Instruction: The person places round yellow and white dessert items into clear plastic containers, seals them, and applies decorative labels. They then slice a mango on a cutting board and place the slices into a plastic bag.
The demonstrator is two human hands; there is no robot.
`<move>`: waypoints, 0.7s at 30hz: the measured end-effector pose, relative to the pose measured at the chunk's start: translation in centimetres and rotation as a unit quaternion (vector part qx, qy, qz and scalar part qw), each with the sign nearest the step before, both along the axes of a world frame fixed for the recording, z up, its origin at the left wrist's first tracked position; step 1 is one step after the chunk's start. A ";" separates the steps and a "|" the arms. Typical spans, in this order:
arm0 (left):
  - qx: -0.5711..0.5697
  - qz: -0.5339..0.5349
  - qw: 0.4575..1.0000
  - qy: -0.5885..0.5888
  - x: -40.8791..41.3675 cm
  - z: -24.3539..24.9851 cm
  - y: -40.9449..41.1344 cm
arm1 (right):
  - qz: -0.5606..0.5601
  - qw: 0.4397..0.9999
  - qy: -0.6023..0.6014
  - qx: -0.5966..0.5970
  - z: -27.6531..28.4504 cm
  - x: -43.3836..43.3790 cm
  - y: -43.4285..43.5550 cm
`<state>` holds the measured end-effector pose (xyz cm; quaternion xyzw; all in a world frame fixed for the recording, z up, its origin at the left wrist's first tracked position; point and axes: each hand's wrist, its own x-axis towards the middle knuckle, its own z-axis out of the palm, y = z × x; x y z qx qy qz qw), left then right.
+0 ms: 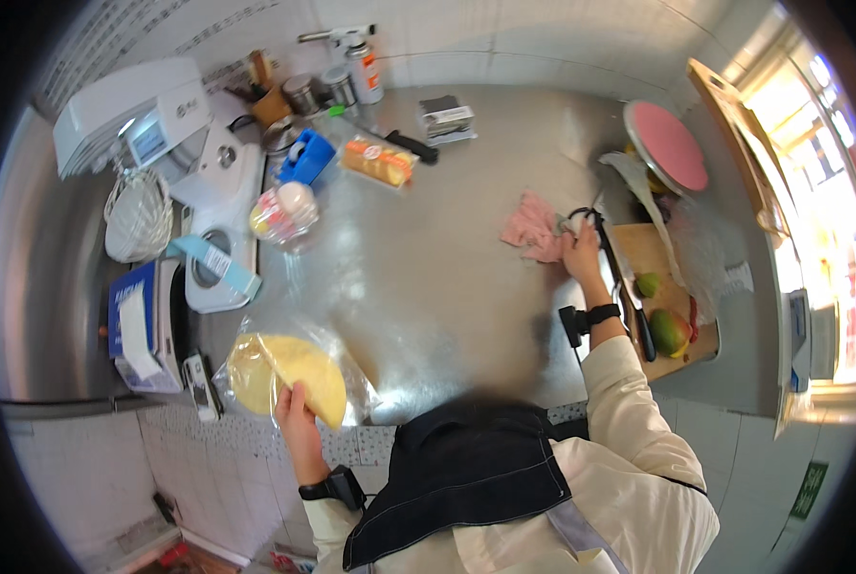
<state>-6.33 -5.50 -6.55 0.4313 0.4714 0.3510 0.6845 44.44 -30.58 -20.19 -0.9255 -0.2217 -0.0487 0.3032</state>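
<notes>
My left hand [300, 427] pinches the edge of a thin yellow round sheet, which looks like a crepe [313, 369], at the front left of the steel table. Under it and around it lies a clear plastic bag [359, 391], with more yellow sheet showing to the left. Over on the right, my right hand [582, 255] reaches to a small whitish thing beside a crumpled pink cloth [532, 226]. Black loops, perhaps scissor handles, lie at its fingertips. Whether the fingers grip anything there is unclear.
Right of my right hand, a wooden cutting board [625, 240] holds a mango [668, 330], a green piece [647, 285] and a black-handled knife [643, 333]. A stand mixer [216, 158], blue tape dispenser [307, 159], packaged bread roll [376, 162], blowtorch [363, 68] and pink turntable [666, 146] stand around.
</notes>
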 end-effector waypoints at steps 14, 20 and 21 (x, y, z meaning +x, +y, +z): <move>-0.009 0.078 0.993 -0.089 0.6 0.3 5.3 | 0.171 0.969 -0.158 -0.080 5.1 4.8 5.0; -0.020 0.037 0.975 -0.218 3.0 -1.6 11.0 | 0.170 0.964 -0.090 -0.186 2.0 -2.3 6.1; -0.005 0.023 0.979 -0.200 3.3 -2.0 11.8 | 0.159 0.965 -0.094 -0.187 1.4 -2.0 6.2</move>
